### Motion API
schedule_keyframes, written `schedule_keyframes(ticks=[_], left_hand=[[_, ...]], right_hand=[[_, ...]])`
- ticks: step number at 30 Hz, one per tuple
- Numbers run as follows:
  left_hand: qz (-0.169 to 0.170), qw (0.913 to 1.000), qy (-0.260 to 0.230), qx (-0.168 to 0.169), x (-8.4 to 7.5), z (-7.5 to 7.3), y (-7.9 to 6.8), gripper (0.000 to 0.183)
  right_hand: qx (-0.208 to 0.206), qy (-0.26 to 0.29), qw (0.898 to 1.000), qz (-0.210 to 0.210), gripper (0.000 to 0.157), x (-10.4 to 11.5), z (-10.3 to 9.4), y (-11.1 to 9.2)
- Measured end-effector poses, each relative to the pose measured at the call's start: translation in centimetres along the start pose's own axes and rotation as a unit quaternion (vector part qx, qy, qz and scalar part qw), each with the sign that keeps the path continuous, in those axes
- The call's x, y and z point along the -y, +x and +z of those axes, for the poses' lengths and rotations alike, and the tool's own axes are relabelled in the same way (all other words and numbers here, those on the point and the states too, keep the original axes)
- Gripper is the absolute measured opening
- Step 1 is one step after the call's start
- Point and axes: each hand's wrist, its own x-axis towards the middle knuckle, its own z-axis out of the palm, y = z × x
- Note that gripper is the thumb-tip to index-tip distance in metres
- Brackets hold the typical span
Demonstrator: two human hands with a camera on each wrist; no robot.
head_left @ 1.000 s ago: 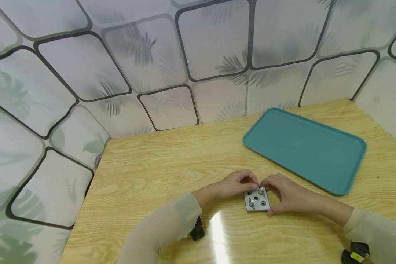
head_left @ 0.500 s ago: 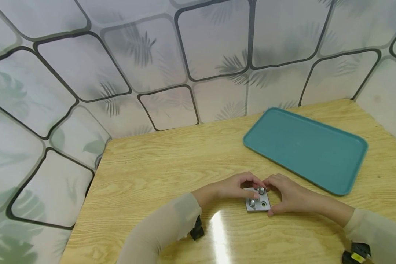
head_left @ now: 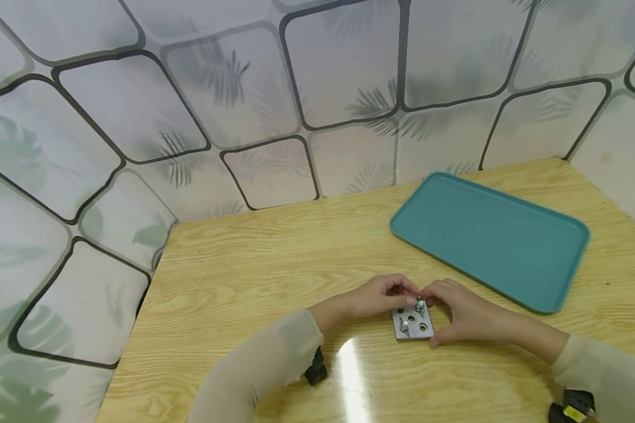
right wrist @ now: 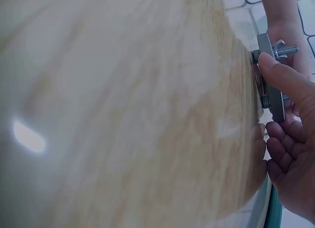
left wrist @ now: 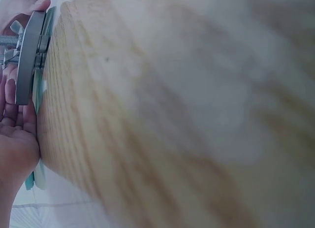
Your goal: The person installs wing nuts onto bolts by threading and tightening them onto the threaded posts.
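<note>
A square metal plate [head_left: 415, 332] with several holes lies near the front of the table, two bolts with wing nuts standing up from it. My right hand [head_left: 468, 316] grips the plate's right side, thumb at the near corner and fingers at the far one. At the far right wing nut [head_left: 420, 305], my left hand [head_left: 373, 298] pinches with thumb and curled fingers; the exact contact is partly hidden. The other wing nut [head_left: 404, 326] sits untouched at the near left. In the right wrist view, bolt heads show beneath the plate [right wrist: 278, 107], and my thumb presses its edge.
A teal tray [head_left: 487, 241] lies at an angle on the wooden table [head_left: 275, 258], beyond my right hand. A patterned curtain [head_left: 349, 153] stands behind the table's far edge. Dark wrist devices sit under both sleeves.
My left thumb swept forward over the plate half a second ago and is now drawn back to the far wing nut. The right hand keeps its grip; the plate has barely moved.
</note>
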Motion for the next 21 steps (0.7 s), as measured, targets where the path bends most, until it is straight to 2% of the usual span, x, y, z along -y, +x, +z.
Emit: schedule_keyframes(ticks=[5, 9, 15, 21], left_hand=[[-0.005, 0.9998, -0.016, -0.012, -0.02, 0.09, 0.01, 0.015], [0.002, 0.9998, -0.017, 0.003, -0.03, -0.02, -0.11, 0.018], [0.041, 0.9981, -0.007, 0.046, -0.06, -0.14, -0.3, 0.031], [0.049, 0.9976, 0.003, 0.049, -0.04, -0.17, -0.31, 0.032]], right_hand=[[0.0, 0.0, 1.0, 0.002, 0.067, 0.0, 0.05, -0.04], [-0.005, -0.003, 1.0, 0.004, 0.066, 0.04, 0.16, -0.04], [0.004, -0.003, 1.0, 0.018, 0.067, 0.13, 0.23, 0.02], [0.009, -0.001, 1.0, 0.024, 0.067, 0.11, 0.17, 0.05]])
